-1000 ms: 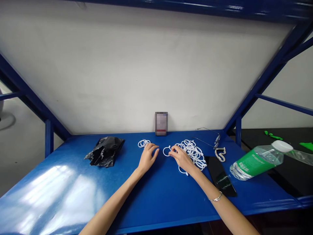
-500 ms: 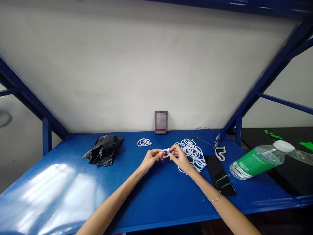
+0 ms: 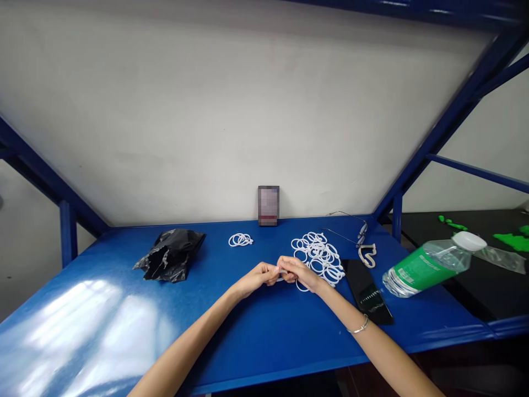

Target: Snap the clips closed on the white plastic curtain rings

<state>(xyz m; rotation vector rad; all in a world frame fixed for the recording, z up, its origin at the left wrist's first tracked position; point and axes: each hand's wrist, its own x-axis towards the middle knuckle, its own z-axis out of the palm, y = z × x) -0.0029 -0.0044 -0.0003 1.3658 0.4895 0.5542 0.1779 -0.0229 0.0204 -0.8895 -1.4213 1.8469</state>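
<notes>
White ring (image 3: 283,272) is what I have between my two hands, just above or on the blue table (image 3: 264,342), near its middle. My left hand (image 3: 257,278) pinches one side and my right hand (image 3: 300,273) the other, fingertips nearly meeting; my fingers hide most of it, so I can't tell whether it is fastened. Just beside my right hand lies a heap of rings (image 3: 320,253). Beyond my left hand sits a smaller bunch of rings (image 3: 240,240), with a black bag (image 3: 176,251) farther left. A bottle (image 3: 430,266) leans at my right.
</notes>
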